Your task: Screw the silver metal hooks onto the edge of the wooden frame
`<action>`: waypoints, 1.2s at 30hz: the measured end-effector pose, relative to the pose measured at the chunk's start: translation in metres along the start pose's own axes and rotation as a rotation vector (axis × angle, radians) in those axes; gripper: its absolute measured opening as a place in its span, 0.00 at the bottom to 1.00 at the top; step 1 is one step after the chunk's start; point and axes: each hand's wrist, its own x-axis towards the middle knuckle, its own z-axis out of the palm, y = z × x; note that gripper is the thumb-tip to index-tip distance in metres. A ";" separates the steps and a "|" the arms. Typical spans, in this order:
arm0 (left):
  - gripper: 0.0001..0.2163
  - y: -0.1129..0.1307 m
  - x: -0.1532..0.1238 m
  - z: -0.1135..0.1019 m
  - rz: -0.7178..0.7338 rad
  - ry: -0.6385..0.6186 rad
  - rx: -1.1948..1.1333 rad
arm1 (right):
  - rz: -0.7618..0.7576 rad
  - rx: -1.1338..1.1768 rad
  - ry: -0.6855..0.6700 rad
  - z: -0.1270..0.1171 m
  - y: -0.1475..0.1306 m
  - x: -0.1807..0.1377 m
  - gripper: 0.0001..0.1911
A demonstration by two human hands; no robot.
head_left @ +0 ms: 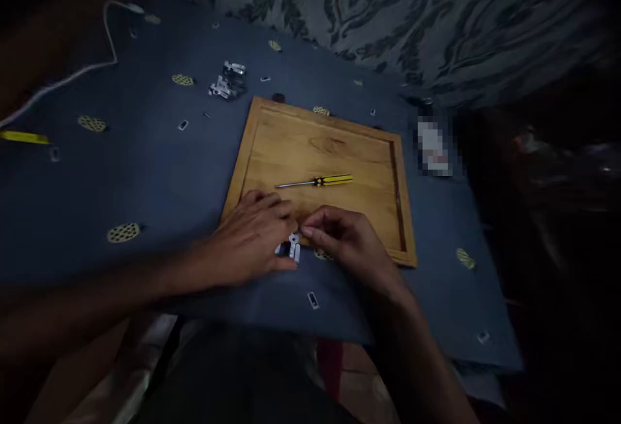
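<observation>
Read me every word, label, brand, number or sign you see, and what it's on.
No text is readable here.
White item at the right: pixelated, unreadable.
Yellow-and-black screwdriver: no legible marking.
Metal part at the left hand: too small and dim to tell.

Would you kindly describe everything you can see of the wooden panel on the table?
The wooden panel is rectangular and warm brown, its raised border framing a flat, recessed middle with a swirl of grain towards the far side. It lies flat, slightly turned, on the blue tabletop, recess facing up, and a screwdriver rests on it. The left hand and right hand cover parts of its near edge; how firmly either touches it cannot be told.
</observation>
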 end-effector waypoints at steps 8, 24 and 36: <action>0.19 -0.001 0.001 -0.001 0.006 -0.033 0.007 | -0.208 -0.252 0.075 -0.007 0.009 0.000 0.06; 0.20 0.001 0.002 -0.002 0.004 -0.032 0.021 | -0.263 -0.446 -0.026 -0.019 0.005 0.012 0.02; 0.19 -0.001 0.002 -0.001 0.021 -0.011 0.028 | -0.226 -0.463 -0.059 -0.016 0.000 0.013 0.04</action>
